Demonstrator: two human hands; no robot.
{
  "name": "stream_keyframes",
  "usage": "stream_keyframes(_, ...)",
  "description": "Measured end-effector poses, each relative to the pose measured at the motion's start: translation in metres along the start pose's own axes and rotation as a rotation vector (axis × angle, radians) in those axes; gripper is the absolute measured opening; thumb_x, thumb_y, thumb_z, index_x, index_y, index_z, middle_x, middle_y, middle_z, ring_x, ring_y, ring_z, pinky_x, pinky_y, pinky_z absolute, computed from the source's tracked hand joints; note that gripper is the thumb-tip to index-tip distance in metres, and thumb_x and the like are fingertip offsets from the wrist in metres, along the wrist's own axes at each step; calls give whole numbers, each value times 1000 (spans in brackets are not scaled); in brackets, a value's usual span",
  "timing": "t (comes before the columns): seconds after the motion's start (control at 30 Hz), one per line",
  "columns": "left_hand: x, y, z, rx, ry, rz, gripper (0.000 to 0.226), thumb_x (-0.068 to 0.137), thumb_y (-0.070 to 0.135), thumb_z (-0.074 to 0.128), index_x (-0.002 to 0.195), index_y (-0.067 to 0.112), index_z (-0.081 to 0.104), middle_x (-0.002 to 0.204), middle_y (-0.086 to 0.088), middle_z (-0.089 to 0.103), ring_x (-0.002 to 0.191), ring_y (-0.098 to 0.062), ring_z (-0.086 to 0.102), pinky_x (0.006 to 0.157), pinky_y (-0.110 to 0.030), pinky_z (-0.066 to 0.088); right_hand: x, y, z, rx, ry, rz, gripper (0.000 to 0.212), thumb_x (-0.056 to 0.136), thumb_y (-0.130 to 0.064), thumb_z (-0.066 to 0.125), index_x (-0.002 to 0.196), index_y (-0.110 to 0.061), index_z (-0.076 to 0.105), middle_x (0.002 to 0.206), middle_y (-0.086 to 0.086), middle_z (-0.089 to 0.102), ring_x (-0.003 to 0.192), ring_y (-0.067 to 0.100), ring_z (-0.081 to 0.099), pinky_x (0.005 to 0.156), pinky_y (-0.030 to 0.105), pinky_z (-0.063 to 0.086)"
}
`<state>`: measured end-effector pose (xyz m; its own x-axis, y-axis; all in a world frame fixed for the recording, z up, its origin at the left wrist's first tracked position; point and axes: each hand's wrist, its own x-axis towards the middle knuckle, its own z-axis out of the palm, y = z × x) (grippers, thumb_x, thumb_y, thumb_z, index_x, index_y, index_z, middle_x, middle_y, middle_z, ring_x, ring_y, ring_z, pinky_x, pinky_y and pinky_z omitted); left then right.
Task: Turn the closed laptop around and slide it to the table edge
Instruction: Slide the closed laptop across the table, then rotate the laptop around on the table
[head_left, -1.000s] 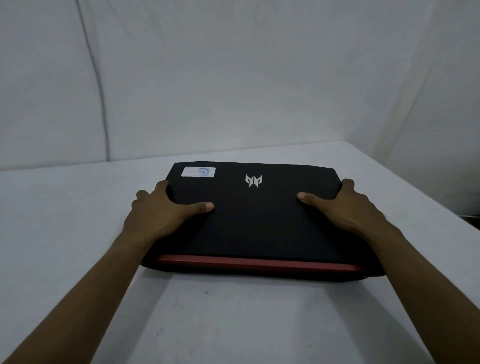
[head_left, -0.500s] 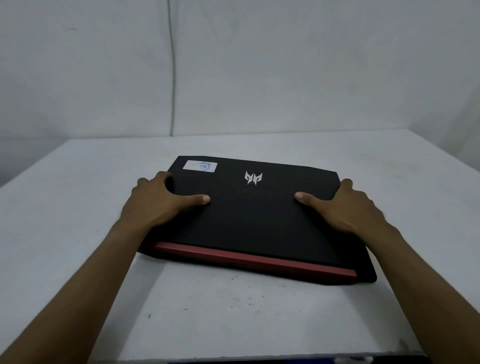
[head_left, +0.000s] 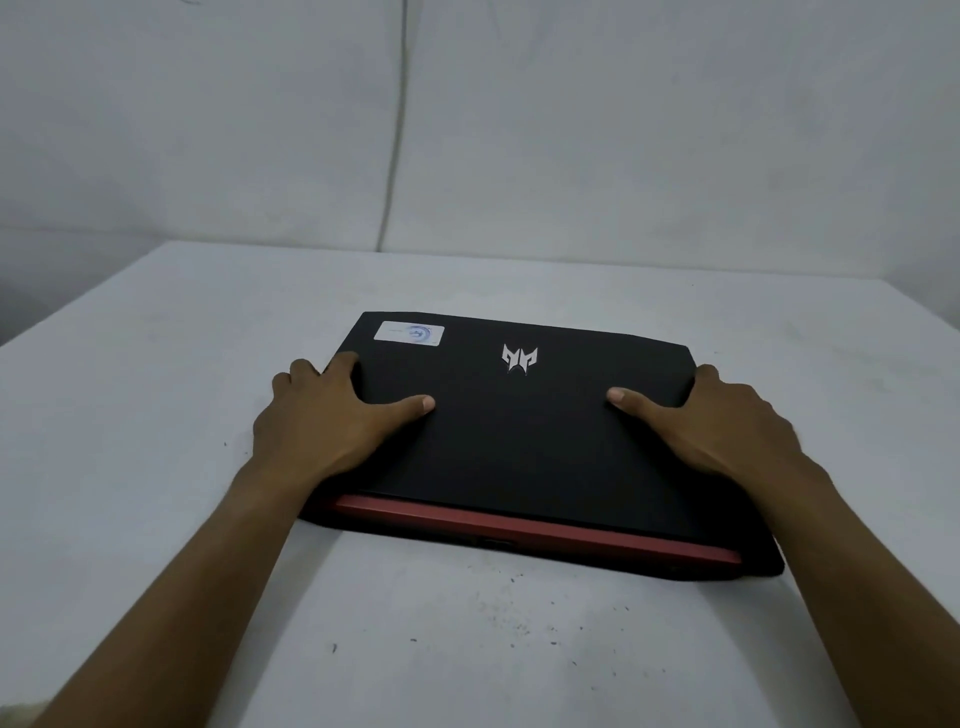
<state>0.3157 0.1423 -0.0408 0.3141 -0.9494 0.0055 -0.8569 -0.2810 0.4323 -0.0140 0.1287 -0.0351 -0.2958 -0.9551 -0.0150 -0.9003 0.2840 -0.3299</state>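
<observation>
A closed black laptop (head_left: 524, 447) lies flat on the white table (head_left: 156, 415), its red hinge strip toward me and slightly skewed, right end nearer. A silver logo and a white sticker mark the lid's far part. My left hand (head_left: 332, 415) grips the laptop's left side, thumb flat on the lid and fingers wrapped over the edge. My right hand (head_left: 727, 421) holds the right side the same way.
A white wall (head_left: 571, 130) stands behind the table with a thin dark cable (head_left: 397, 130) running down it. The tabletop near me has small dark specks. The table's left edge falls off at the far left.
The laptop has turned a little, its right near corner now closer to me. The view has swung so that more of the table's left side shows. Both hands keep their hold.
</observation>
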Motion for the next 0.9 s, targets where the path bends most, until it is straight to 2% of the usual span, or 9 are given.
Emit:
stream_keyframes(0.17,-13,0,0,125,42,90,98,66,90,43,142,28,44,143,-11,46,133,-34,36,97,-47,40,14,1,-4,-159,71,-63,113,63,-101,32,127,-11,56,128,10,58,113,35,60,77,41,42)
stream_keyframes(0.27,-27,1,4,176,32,159,102,63,94,33,143,31,42,154,-10,38,138,-35,33,105,-49,34,26,5,-2,-61,23,-80,114,62,-99,36,135,-14,52,137,10,53,119,35,55,87,46,49)
stream_keyframes(0.4,-44,1,10,189,51,227,106,63,93,21,147,32,38,161,-10,30,148,-32,24,117,-51,19,40,10,4,117,-52,-148,110,58,-100,46,141,-28,52,144,3,54,123,30,56,97,53,50)
stream_keyframes(0.47,-52,2,15,187,84,266,104,65,92,19,147,32,41,161,-7,32,149,-31,24,119,-50,16,43,12,5,179,-79,-166,110,59,-97,53,147,-31,48,156,3,46,135,29,50,106,54,44)
stream_keyframes(0.53,-54,3,17,160,131,304,99,67,90,23,142,30,48,157,-5,40,146,-29,30,118,-50,20,45,12,3,200,-114,-179,108,69,-85,61,157,-29,35,168,2,25,150,27,32,117,51,31)
stream_keyframes(0.6,-52,1,18,137,160,342,93,69,88,30,136,29,56,150,0,48,141,-26,38,116,-50,25,47,12,1,225,-142,-176,107,67,-84,64,155,-29,39,165,1,31,146,27,38,115,51,35)
stream_keyframes(0.7,-41,-1,19,99,175,398,84,70,86,40,128,29,63,141,5,56,134,-20,46,112,-51,31,52,15,2,296,-128,-167,111,52,-93,66,142,-30,53,146,1,51,123,27,58,101,51,49)
stream_keyframes(0.8,-21,-1,19,45,182,447,76,71,82,48,122,28,67,134,6,61,126,-17,52,108,-47,37,49,16,1,316,-115,-147,108,63,-81,71,153,-28,41,150,4,37,132,31,49,103,47,43)
stream_keyframes(0.9,5,2,19,-7,194,480,68,73,76,53,117,27,70,128,6,64,118,-17,55,103,-42,40,47,18,2,281,-88,-111,110,65,-82,66,155,-27,36,148,7,35,131,36,49,101,48,43)
